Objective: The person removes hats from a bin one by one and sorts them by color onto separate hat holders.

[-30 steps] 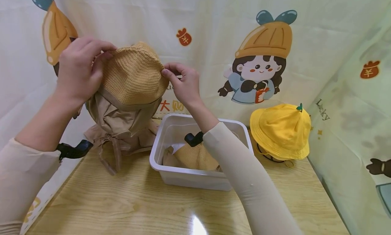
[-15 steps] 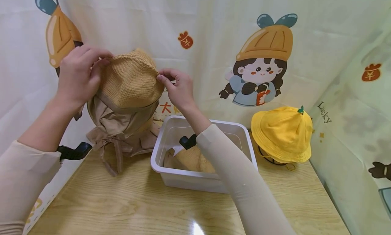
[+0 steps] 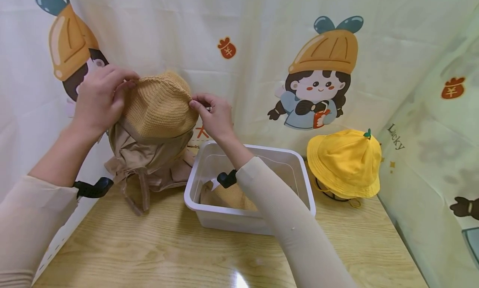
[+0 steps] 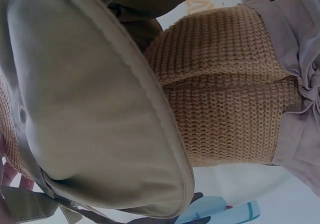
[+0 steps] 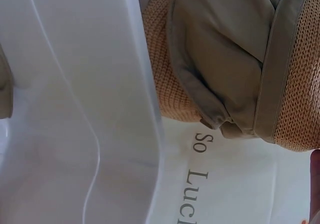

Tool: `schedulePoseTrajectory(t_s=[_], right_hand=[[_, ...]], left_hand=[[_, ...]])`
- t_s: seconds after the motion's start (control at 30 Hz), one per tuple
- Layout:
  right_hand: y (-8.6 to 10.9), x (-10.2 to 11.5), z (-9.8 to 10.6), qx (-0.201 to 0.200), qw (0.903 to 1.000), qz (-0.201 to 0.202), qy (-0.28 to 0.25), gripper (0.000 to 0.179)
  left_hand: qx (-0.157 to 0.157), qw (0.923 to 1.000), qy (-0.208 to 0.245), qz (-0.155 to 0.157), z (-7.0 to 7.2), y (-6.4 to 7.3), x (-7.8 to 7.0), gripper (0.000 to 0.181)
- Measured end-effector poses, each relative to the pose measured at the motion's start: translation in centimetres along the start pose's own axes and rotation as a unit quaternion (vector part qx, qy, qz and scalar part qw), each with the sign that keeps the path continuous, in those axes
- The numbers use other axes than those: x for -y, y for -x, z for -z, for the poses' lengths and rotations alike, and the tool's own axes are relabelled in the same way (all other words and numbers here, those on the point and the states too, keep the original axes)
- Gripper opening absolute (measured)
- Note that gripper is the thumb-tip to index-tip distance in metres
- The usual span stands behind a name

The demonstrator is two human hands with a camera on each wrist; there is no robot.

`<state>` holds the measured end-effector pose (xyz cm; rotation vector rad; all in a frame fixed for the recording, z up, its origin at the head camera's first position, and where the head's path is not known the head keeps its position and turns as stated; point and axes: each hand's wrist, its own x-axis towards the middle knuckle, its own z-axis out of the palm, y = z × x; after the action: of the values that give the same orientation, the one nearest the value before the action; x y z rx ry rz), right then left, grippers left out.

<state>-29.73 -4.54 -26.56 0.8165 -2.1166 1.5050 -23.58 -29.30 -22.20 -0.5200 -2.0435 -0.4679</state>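
Up at the left of the head view is a sun hat with a tan knitted crown (image 3: 161,109) and a khaki cloth brim (image 3: 144,152) that hangs down. My left hand (image 3: 98,96) pinches the crown at its upper left. At its right side, my right hand (image 3: 217,115) pinches the knit between thumb and forefinger. Directly underneath stands a second hat, whose knitted crown (image 4: 225,84) shows in the left wrist view. Its pinkish-brown brim (image 3: 174,177) spreads near the table and carries a tied bow (image 4: 312,86). The upper hat overlaps that crown in this view.
Right of the hats is a white plastic bin (image 3: 232,222), with another tan knitted hat (image 3: 228,196) inside, partly hidden by my right forearm. A yellow bucket hat (image 3: 342,163) sits on a dark wire stand (image 3: 331,193) at the right. Printed cloth (image 3: 254,71) hangs behind the wooden table (image 3: 168,250).
Both hands have come down and a little to the left with the sun hat, bringing it lower over the second hat. The pinching grip is unchanged; bin and yellow hat stay put.
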Motion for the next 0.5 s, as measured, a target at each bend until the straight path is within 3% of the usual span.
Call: schedulePoseTrajectory(t_s=[0.5], right_hand=[[0.5,-1.1,-0.8,0.012,0.9991,-0.003,0.041,0.015]], left_hand=[[0.020,0.9998,0.002,0.004,-1.1,1.5,1.4,0.014]])
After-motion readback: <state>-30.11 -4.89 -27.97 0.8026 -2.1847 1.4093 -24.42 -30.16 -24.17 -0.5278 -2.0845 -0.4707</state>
